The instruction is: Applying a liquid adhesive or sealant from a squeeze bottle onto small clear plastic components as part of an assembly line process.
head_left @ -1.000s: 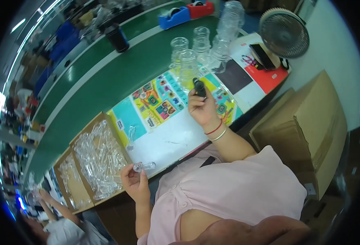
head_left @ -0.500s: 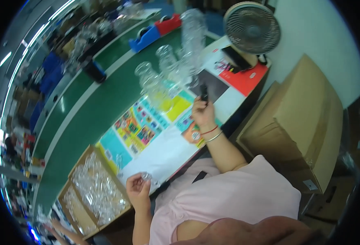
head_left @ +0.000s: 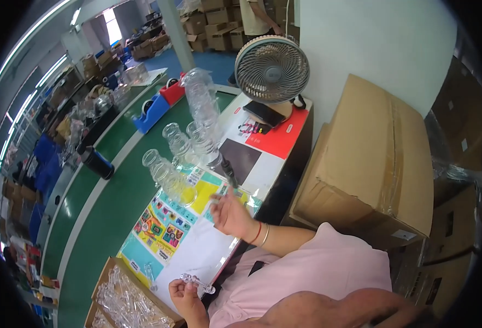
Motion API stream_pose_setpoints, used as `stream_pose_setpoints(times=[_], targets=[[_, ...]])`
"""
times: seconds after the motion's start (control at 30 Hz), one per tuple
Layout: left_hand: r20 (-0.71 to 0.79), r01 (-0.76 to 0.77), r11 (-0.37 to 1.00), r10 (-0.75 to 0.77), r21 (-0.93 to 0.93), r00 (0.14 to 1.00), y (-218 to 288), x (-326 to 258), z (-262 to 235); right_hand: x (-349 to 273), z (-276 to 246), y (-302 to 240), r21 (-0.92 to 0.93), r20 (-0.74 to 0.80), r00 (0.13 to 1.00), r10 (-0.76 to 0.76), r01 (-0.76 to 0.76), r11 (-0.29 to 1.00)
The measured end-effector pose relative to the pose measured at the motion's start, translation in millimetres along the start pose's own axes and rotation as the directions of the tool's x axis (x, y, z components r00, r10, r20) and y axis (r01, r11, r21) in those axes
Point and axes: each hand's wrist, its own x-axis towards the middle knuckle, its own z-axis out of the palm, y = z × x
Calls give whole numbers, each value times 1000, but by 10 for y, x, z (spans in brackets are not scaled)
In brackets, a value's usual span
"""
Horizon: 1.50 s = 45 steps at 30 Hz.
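My left hand (head_left: pixel 185 298) pinches a small clear tube-like piece (head_left: pixel 199 282) with a rounded end, close to the table's front edge. My right hand (head_left: pixel 234 217) is empty, its fingers loosely apart above the printed sheets. Just beyond its fingertips a slim black tool (head_left: pixel 228 169) stands upright on the table; its exact kind is unclear. Another small clear piece (head_left: pixel 150 276) lies on the printed mat (head_left: pixel 183 257), near my left hand. Clear bulbous glass vessels (head_left: pixel 167 177) stand behind the mat.
A cardboard box (head_left: pixel 111 262) of clear pieces sits at the near left. A fan (head_left: pixel 272 70), a phone (head_left: pixel 264 113), blue (head_left: pixel 152 112) and red (head_left: pixel 174 90) tape dispensers are at the back. A large carton (head_left: pixel 372 164) stands at right. A person (head_left: pixel 260 19) is in the background.
My right hand has let go of the black tool, which now stands on the table, and has drawn back with its fingers loosened. My left hand keeps the clear piece. The view has shifted.
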Motion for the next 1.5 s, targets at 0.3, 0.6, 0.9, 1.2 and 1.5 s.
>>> stream_pose_setpoints(times=[0.3,0.6,0.9,1.2,1.5], targets=[[129,190,976,-176,-108,976,-52,-56,104,-581,107,690,-925,368,798,478,263,273],[145,172,982,-159,-83,977,80,-42,155,-548,117,775,-768,191,879,438,-144,624],[572,-179,749,616,-638,542,1859,-522,776,-145,-15,442,-178,57,961,272,-258,950],[812,103,805,579,-584,73,2067,-265,811,-46,-231,221,-126,-36,976,217,-220,967],[943,-262,954,-212,144,-256,1220,345,640,-2,-251,-61,5,6,986,168,-168,986]])
